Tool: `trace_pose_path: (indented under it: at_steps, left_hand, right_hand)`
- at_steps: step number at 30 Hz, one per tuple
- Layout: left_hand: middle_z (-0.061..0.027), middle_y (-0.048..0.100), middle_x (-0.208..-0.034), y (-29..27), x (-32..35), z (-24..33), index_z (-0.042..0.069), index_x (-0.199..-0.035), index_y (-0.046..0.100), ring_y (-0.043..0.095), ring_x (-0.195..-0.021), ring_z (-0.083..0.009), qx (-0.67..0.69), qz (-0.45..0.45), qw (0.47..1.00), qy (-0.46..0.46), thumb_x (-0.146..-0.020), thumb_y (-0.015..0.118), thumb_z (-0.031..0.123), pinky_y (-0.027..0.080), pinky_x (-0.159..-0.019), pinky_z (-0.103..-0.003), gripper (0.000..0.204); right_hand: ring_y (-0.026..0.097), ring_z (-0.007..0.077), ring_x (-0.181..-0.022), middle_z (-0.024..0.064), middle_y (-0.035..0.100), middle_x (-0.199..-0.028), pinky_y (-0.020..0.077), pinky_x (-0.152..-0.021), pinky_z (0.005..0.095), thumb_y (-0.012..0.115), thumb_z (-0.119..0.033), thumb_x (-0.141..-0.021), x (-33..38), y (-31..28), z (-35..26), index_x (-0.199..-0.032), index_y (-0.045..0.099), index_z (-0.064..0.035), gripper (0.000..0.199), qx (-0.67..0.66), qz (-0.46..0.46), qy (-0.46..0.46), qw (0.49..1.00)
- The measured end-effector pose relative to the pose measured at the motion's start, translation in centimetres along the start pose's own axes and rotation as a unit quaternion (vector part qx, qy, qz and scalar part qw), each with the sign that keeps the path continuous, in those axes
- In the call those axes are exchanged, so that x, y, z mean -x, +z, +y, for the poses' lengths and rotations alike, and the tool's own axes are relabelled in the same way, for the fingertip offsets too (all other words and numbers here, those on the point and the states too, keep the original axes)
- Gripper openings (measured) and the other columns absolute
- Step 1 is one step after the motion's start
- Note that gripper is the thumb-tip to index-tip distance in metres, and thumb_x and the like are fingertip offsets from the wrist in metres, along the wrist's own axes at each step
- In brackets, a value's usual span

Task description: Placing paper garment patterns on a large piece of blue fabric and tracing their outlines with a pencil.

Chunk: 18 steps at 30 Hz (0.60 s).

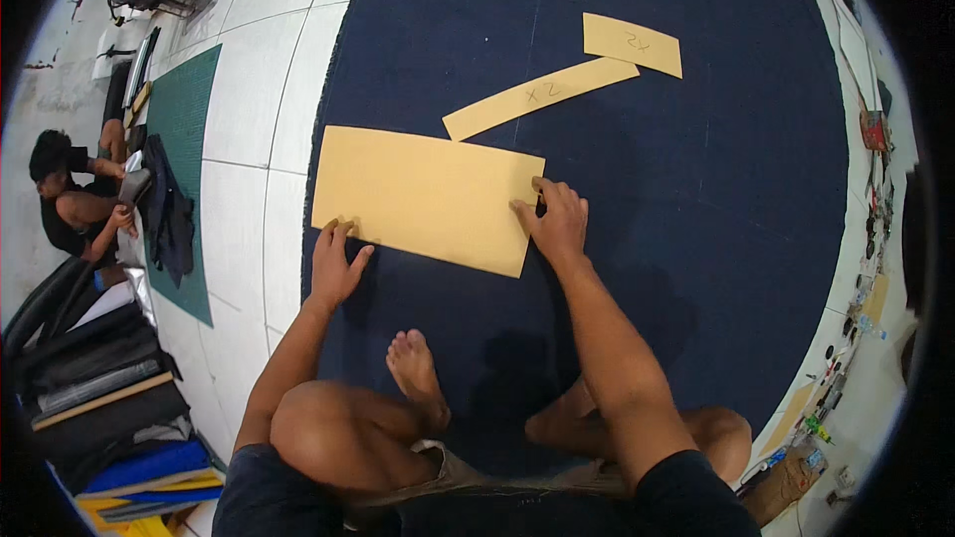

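Large yellow panel (428, 194) lies by left edge of navy cloth (756, 169); left fingers (344, 233) rest unclenched on its near side, right fingers (550, 189) at its right end, grip unclear; uneven pressure could skew it.

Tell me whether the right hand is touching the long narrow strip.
Apart: the head view shows dark blue fabric between the right hand and the long narrow strip; the hand is at the large tan sheet's right edge.
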<state>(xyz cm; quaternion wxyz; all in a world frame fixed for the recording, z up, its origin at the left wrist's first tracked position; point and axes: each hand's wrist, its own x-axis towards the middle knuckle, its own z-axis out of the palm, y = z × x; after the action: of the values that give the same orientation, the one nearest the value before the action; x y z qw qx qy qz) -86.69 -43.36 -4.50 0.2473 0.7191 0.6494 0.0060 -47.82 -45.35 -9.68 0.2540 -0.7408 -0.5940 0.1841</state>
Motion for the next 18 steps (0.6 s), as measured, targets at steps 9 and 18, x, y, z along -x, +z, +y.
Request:
trace_pose_path:
  at_steps: [9,18]
  left_hand:
    - [-0.029,0.031,-0.153,5.7,-2.2,-1.7,0.003,-0.144,0.045,0.026,-0.144,-0.0475,-0.033,0.131,0.99,0.033,-0.092,0.067,0.04,0.019,-0.118,-0.057,0.068]
    - [-0.0259,0.041,-0.145,5.3,-3.7,-0.4,0.003,-0.136,0.053,0.036,-0.135,-0.0435,0.007,0.202,0.979,0.019,-0.087,0.071,0.036,0.027,-0.113,-0.055,0.061]
  right_hand:
    - [0.055,0.0234,-0.09,0.005,0.057,-0.093,0.0392,-0.08,0.0402,0.077,-0.041,-0.082,0.6,2.0,0.7,-0.121,0.068,-0.013,0.049,0.073,0.074,-0.025,0.994]
    - [0.057,0.027,-0.093,0.0071,0.058,-0.095,0.0413,-0.083,0.0434,0.074,-0.04,-0.086,0.5,1.8,1.3,-0.125,0.066,-0.0136,0.048,0.109,0.078,-0.026,0.991]
